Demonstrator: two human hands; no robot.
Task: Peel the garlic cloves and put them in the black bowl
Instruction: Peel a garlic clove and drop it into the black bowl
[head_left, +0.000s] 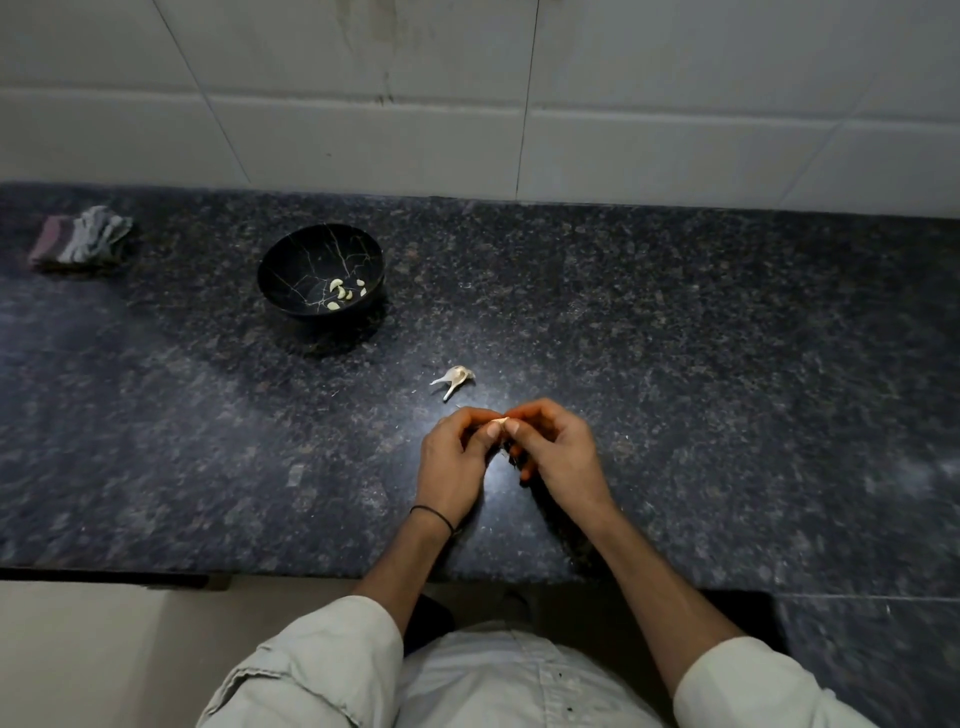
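While a folded cloth (80, 240) is lying far left, I am seeing the black bowl (296, 260) sitting up and left of my grip, peeled cloves (336, 293) lying inside. A pale garlic remnant (453, 378) is resting between, slightly off that path. My left hand (452, 460), nearer the bowl, and right hand (561, 452) are both pinching one garlic clove (497, 425). I cannot tell which way its long axis is lying.

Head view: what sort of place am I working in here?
Probably a home kitchen: a dark speckled stone counter against a white tiled wall, a black bowl holding peeled cloves, and a folded cloth at the far left.
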